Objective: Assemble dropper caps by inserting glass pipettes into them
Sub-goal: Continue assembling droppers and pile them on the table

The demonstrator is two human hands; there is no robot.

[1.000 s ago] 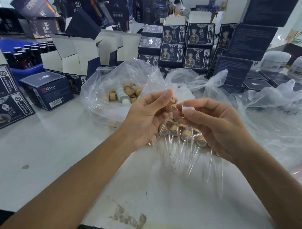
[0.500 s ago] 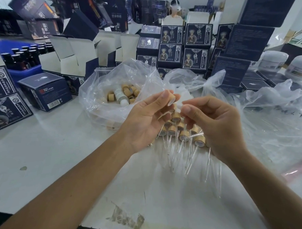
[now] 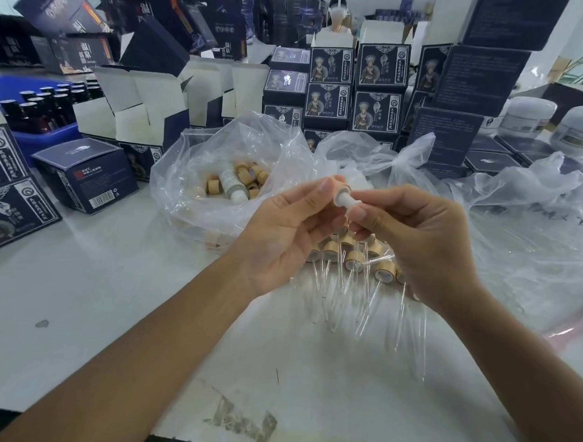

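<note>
The white worktable [image 3: 82, 296] is laid out as a feed line, it seems: a clear plastic bag [image 3: 199, 171] of loose bamboo-coloured caps [image 3: 248, 181] lies open just behind the hands, within easy reach, and a row of finished droppers [image 3: 355, 259] lies beneath the hands, collars side by side and glass tips pointing toward the person, likely so they stay sorted and do not roll. Navy product cartons [image 3: 83, 175] stand further back.

Both forearms reach in from the lower corners and meet above the finished row. The left hand [image 3: 283, 233] is raised with its palm turned inward, fingertips pinching a dropper cap [image 3: 342, 191] and holding it with its white rubber bulb facing the right hand. The right hand [image 3: 418, 232] curls around from the other side, thumb and forefinger gripping that white end. Whether a glass pipette is already in this cap cannot be told; the fingers hide it.
</note>
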